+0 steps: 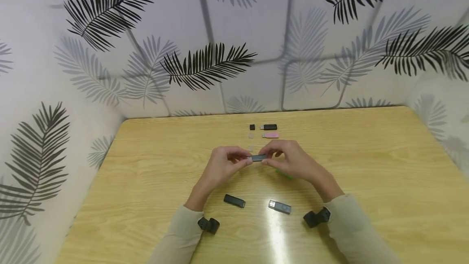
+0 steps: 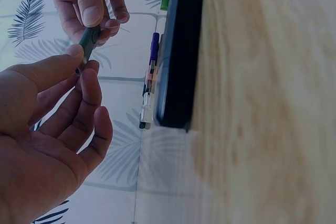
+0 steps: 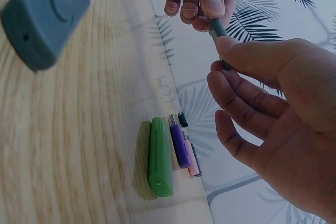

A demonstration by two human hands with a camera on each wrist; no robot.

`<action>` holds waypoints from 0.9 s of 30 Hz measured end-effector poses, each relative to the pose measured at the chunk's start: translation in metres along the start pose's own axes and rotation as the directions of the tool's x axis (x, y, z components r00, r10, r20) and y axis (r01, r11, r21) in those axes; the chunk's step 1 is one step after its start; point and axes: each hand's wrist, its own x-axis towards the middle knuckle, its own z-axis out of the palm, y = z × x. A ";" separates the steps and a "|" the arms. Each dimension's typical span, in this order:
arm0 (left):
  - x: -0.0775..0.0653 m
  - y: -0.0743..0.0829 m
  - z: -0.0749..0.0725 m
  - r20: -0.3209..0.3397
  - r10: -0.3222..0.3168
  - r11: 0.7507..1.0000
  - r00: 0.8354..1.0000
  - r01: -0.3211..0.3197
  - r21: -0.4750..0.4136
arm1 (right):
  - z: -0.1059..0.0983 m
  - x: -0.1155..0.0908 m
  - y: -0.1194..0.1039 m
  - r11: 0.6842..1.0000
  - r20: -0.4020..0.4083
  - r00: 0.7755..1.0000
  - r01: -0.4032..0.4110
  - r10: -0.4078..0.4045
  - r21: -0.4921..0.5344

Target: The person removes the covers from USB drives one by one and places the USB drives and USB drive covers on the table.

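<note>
A dark grey USB stick (image 1: pixel 258 157) is held level above the table between both hands. My left hand (image 1: pixel 227 162) pinches its connector end between thumb and fingertips. At the other end my right hand (image 1: pixel 289 160) grips the body between thumb and forefinger. In the left wrist view the left hand (image 2: pixel 58 124) has its other fingers loosely bent, and the USB stick (image 2: pixel 90 40) slants up to the right hand. The right wrist view shows the right hand (image 3: pixel 278 98) from its palm side, with the USB stick (image 3: pixel 215 29) partly covered by fingertips.
Beyond the hands lie a black USB stick (image 1: pixel 270 127), a pink one (image 1: pixel 272 135), a small black cap (image 1: pixel 252 127) and clear caps. A purple stick (image 3: pixel 179 145) and a green one (image 3: pixel 160 156) lie near the right hand. Nearer are a black stick (image 1: pixel 234 201) and a grey one (image 1: pixel 280 207).
</note>
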 end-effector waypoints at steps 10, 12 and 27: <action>-0.007 -0.014 -0.027 -0.169 -0.071 0.997 0.983 0.065 -0.045 | -0.027 -0.015 0.019 0.990 -0.125 0.988 -0.106 0.094 -0.093; -0.006 -0.016 -0.030 -0.176 -0.061 0.998 0.983 0.054 -0.043 | -0.032 -0.018 0.023 0.988 -0.138 0.984 -0.125 0.111 -0.094; 0.005 -0.009 -0.009 -0.062 -0.129 0.992 0.990 0.129 -0.004 | -0.030 -0.016 0.032 0.976 -0.093 0.975 -0.206 0.199 -0.065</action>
